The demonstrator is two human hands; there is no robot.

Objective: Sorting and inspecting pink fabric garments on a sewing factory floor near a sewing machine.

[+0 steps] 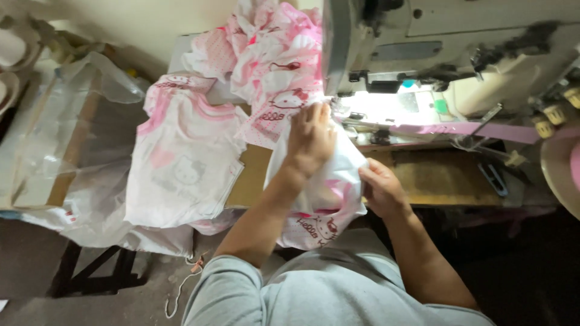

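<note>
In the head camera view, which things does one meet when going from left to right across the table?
Clear plastic bag → flat stack of pink and white garments → left hand → right hand → pink tape → spool.

The sewing machine (447,54) is cut off by the top and right edges, its needle area washed out by glare. The left hand (310,140) hides part of the white garment (329,199); its fingertips blur against the cloth.
</note>
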